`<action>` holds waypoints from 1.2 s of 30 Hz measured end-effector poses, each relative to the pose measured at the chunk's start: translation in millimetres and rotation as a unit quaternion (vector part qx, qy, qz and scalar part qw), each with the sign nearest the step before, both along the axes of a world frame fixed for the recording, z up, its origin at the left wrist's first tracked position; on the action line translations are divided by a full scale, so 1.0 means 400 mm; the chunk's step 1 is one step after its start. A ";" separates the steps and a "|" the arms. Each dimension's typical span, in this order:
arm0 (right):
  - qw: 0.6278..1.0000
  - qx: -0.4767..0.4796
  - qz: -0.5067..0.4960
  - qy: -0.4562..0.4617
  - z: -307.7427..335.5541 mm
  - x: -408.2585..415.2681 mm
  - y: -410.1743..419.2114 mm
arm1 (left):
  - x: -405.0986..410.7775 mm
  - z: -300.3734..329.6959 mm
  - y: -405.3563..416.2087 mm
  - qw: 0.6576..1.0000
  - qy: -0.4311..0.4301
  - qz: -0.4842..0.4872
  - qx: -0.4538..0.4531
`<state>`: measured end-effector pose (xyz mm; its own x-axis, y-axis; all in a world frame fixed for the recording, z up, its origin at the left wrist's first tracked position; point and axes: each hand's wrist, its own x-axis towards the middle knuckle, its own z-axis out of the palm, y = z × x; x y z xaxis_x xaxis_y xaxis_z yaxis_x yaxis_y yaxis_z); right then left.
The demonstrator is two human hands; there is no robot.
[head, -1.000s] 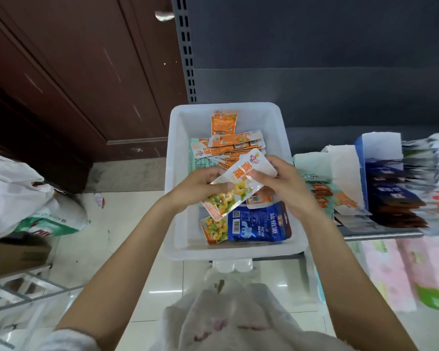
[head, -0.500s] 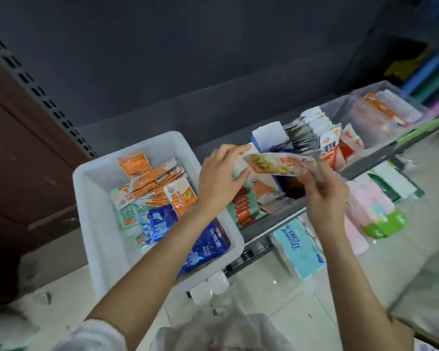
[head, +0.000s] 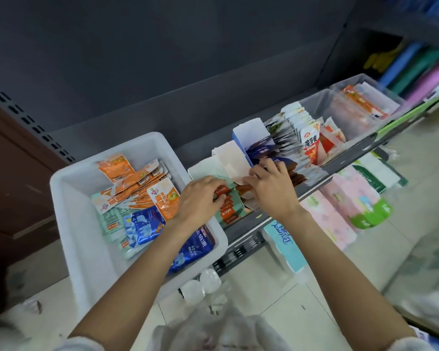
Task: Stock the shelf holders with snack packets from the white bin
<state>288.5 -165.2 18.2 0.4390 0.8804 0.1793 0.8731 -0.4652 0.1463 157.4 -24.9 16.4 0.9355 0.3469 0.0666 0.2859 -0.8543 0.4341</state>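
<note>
both hands (head: pixel 238 196) are now tucking the packet, carried over from the white bin (head: pixel 69 198), into the shelf holder (head: pixel 203 171); fingers curled, pinching it.

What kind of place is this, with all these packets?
Most likely a small shop or convenience store. A metal shelf carries snack packets standing in open display holders, packs of tissues are stocked on the level below, and a white bin of loose packets waits alongside for restocking.

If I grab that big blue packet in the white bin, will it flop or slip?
The blue packet looks like thin, crinkled film, so it would probably bend. Its glossy surface may be slippery. It lies flat, so rolling seems unlikely.
</note>
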 end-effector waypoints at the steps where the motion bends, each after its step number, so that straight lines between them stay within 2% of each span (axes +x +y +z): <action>1: 0.998 -0.051 -0.002 -0.027 0.006 -0.004 -0.001 | -0.002 -0.001 0.002 1.000 0.000 -0.003 -0.001; 3: 0.989 -0.148 0.003 -0.026 0.010 -0.014 -0.005 | -0.009 -0.001 0.005 1.000 0.000 -0.010 -0.004; 6: 0.985 -0.173 -0.014 0.007 0.010 -0.032 -0.008 | -0.014 0.001 0.005 1.000 -0.002 -0.018 -0.013; 7: 0.992 -0.129 -0.011 -0.003 0.020 -0.043 -0.005 | -0.024 0.003 0.010 1.000 -0.022 -0.007 -0.015; 9: 0.997 0.054 0.005 0.050 0.029 -0.063 0.001 | -0.055 0.006 0.030 0.994 -0.097 0.046 -0.023; 11: 0.957 0.189 0.048 0.216 0.057 -0.110 0.022 | -0.106 0.001 0.056 0.975 -0.184 0.119 -0.037; 13: 0.918 0.213 0.097 0.319 0.093 -0.177 0.068 | -0.171 -0.015 0.082 0.958 -0.215 0.178 -0.058; 15: 0.923 0.149 0.154 0.318 0.088 -0.241 0.119 | -0.237 -0.044 0.111 0.964 -0.158 0.202 -0.074; 18: 0.948 -0.071 0.216 0.221 0.024 -0.300 0.194 | -0.309 -0.088 0.135 0.981 0.060 0.152 -0.105; 20: 0.940 -0.229 0.209 0.144 -0.011 -0.320 0.235 | -0.333 -0.105 0.119 0.977 0.174 0.081 -0.089; 22: 0.923 -0.334 0.180 0.070 -0.020 -0.332 0.257 | -0.341 -0.114 0.093 0.971 0.227 0.035 -0.061; 25: 0.900 -0.396 0.180 -0.008 -0.015 -0.339 0.265 | -0.340 -0.125 0.075 0.966 0.260 0.012 -0.013; 28: 0.915 -0.351 0.200 -0.006 0.000 -0.331 0.268 | -0.336 -0.132 0.077 0.966 0.258 0.002 0.019; 29: 0.926 -0.320 0.199 0.032 0.007 -0.325 0.268 | -0.336 -0.132 0.078 0.967 0.252 0.001 0.021; 31: 0.944 -0.228 0.162 0.174 0.032 -0.311 0.266 | -0.341 -0.126 0.081 0.975 0.221 0.015 0.015; 33: 0.930 -0.115 0.091 0.338 0.058 -0.293 0.265 | -0.355 -0.112 0.087 0.986 0.160 0.050 -0.012; 34: 0.903 -0.050 0.051 0.423 0.067 -0.285 0.263 | -0.365 -0.101 0.089 0.989 0.123 0.071 -0.041; 35: 0.856 0.013 0.007 0.517 0.075 -0.279 0.260 | -0.375 -0.089 0.089 0.989 0.081 0.093 -0.081; 36: 0.781 0.071 -0.035 0.619 0.085 -0.276 0.257 | -0.384 -0.076 0.088 0.984 0.033 0.113 -0.131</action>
<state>178.2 -62.4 52.3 0.3999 0.8558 -0.3282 0.2753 -0.4537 -0.8476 3.6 10.2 -13.9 0.8317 0.5439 -0.1118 0.4910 -0.6263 0.6056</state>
